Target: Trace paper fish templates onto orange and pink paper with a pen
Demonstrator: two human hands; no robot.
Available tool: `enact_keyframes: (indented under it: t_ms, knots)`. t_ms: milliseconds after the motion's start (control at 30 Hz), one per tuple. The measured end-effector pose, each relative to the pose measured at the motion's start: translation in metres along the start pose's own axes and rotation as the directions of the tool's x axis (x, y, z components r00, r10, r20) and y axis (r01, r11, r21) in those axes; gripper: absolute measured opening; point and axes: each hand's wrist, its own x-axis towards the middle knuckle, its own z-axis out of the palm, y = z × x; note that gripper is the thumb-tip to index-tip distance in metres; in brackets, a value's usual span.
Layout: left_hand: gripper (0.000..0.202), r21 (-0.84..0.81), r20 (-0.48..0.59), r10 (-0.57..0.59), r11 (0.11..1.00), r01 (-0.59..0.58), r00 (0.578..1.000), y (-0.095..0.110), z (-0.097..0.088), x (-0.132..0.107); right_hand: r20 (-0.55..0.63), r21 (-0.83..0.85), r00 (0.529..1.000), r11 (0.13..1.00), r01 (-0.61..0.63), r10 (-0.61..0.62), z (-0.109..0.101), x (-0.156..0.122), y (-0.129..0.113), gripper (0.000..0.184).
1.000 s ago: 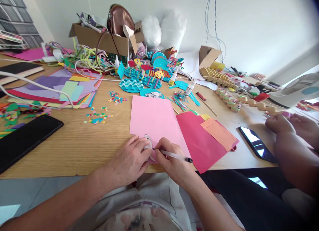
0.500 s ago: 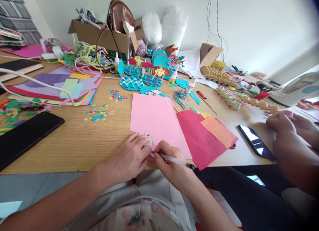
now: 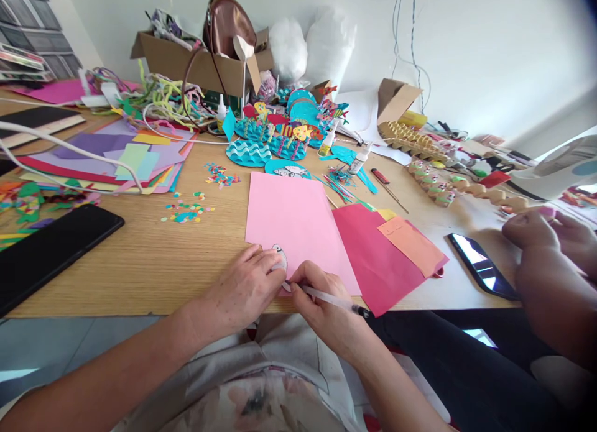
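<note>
A small white paper fish cutout [image 3: 280, 257] with dark outlines lies at the near edge of a pink sheet of paper [image 3: 291, 211]. My left hand [image 3: 249, 283] presses it down, fingers bent and close together, covering part of it. Between the thumb and fingers of my right hand [image 3: 321, 298] is a pen [image 3: 333, 300] with a clear barrel and a black end. Its tip meets the cutout's lower edge on the pink sheet; the exact contact is too small to make out. A darker pink-red sheet [image 3: 368, 258] lies partly under the pink one, with an orange paper piece [image 3: 413, 245] on top.
A co-worker's hands [image 3: 536, 233] are at the right, by a phone [image 3: 482, 265]. Another black phone [image 3: 60, 252] lies left. Paper dots [image 3: 189, 209] and blue decorated pieces [image 3: 249, 152] are ahead. Glue bottles [image 3: 359, 160], coloured sheets [image 3: 97, 155] and a cardboard box [image 3: 177, 62] stand farther back.
The view has shifted slightly, so everything sits a little differently in the picture. Both hands stay at the cutout; the pen tip has barely moved.
</note>
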Motion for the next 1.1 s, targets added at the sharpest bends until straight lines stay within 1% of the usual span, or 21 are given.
enact_keyframes:
  t_ms: [267,433,733,1100]
  knots:
    - [0.010,-0.005,-0.001,-0.007,1.000,0.007,1.000,0.001,-0.001,0.001,-0.004,-0.021,1.000,1.000,0.007,-0.008,0.000,-0.004,0.002,0.011]
    - [0.012,0.028,-0.001,0.001,1.000,-0.001,1.000,0.001,-0.001,0.000,-0.002,-0.038,1.000,0.999,0.001,-0.002,-0.002,-0.008,0.002,0.011]
    - [0.011,0.034,0.028,-0.005,0.999,0.004,1.000,0.001,-0.006,0.000,-0.008,-0.049,1.000,0.999,0.001,-0.001,-0.006,-0.014,0.003,0.010]
    - [0.010,0.023,0.008,0.002,1.000,-0.002,1.000,0.001,-0.003,0.000,-0.014,-0.083,1.000,0.997,-0.012,0.011,-0.007,-0.018,0.003,0.009]
